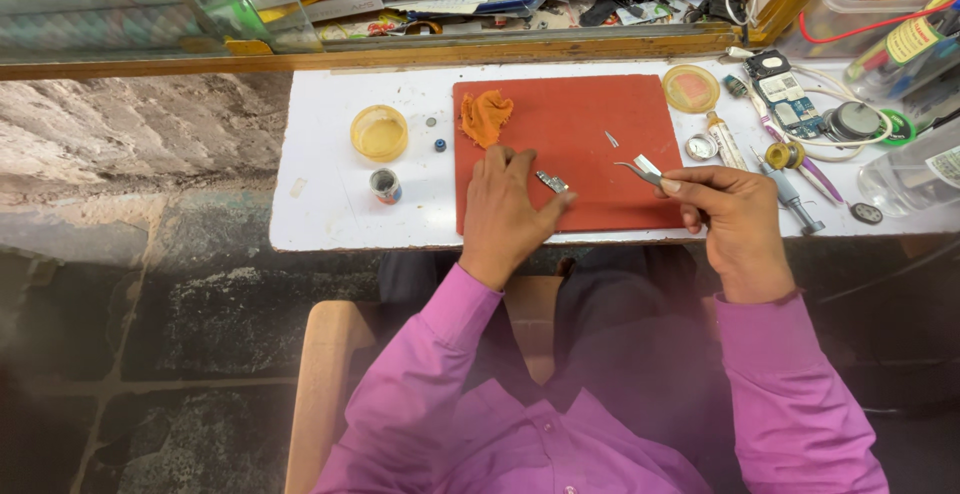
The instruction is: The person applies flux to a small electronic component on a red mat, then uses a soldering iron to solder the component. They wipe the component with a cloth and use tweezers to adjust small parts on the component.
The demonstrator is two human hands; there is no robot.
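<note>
Tweezers [640, 170], thin and stiff, sit pinched in the right hand [735, 224], while the left hand [510, 209] lies flat on the red mat [600, 114] touching a tiny metal part [552, 183], probably light, slippery and best gripped by its edges.

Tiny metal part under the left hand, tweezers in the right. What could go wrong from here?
1. The small metal part lies by the left hand fingertips on the red mat; a nudge might flick it away.
2. The tweezers in the right hand carry a small pale piece at the tip; it may drop.
3. A loose sliver nearby could be swept off.
</note>
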